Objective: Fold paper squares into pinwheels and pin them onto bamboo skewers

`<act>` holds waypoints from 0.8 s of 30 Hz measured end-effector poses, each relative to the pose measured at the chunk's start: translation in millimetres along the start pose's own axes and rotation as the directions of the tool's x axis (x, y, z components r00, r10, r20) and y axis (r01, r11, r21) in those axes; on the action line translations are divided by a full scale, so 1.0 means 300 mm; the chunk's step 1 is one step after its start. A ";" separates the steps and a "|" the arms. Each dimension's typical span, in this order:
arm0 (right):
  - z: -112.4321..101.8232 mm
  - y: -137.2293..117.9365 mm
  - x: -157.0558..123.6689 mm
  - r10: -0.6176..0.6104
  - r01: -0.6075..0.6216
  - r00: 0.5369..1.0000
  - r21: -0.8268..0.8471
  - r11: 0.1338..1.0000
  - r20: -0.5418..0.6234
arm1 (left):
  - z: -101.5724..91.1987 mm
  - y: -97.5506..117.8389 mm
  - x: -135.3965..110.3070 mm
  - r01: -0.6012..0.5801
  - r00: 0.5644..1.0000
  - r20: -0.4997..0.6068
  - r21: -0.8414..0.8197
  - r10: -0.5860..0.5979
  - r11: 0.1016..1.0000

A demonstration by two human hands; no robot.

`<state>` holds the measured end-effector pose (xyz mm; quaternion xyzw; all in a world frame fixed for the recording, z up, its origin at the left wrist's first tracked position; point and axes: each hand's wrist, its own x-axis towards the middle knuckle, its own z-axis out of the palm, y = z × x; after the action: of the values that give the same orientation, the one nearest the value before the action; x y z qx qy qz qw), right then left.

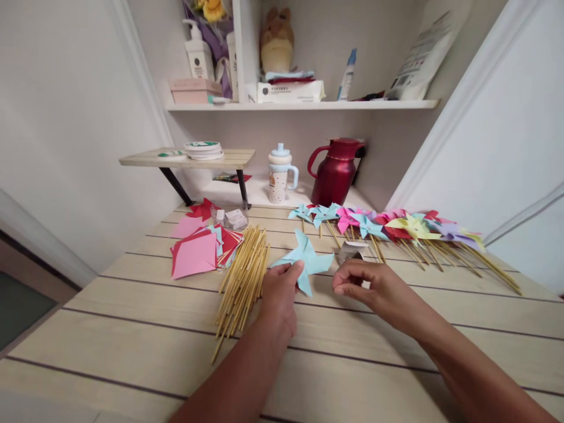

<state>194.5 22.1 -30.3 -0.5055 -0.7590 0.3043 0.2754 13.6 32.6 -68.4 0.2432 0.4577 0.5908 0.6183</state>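
Observation:
A light blue paper pinwheel (311,261) is pinched at its centre by my left hand (282,288), thumb on top, a little above the table. To its right, my right hand (363,282) has thumb and fingers pressed together; whatever is between the tips is too small or hidden to make out. Just behind my right hand stands a small shiny grey container (351,249), partly covered by the fingers. Left of my left hand lies a heap of thin yellow sticks (242,276), its edge close to my wrist.
Coloured paper squares (196,255) and a clear packet (235,219) lie at the left. Several finished pinwheels on sticks (414,226) line the table's back right. Behind are a lidded cup (278,182), a red thermos jug (335,173) and a small raised shelf (150,157).

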 end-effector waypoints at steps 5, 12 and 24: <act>0.011 -0.032 -0.009 0.004 0.012 0.991 0.125 0.992 -0.132 | 0.001 -0.011 0.000 -0.038 0.999 -0.005 0.049 0.039 0.998; 0.016 -0.037 -0.017 -0.066 0.096 0.950 0.085 0.992 -0.306 | 0.027 0.011 -0.022 -0.163 0.984 -0.055 0.120 0.170 0.979; 0.034 -0.027 -0.026 -0.165 0.179 0.870 -0.014 0.984 -0.464 | 0.042 0.025 -0.044 -0.303 0.953 0.074 0.176 0.294 0.936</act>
<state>184.9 10.5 -31.9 -0.4899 -0.7086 0.1600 0.4820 22.1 24.4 -52.6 0.3800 0.4542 0.6268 0.5064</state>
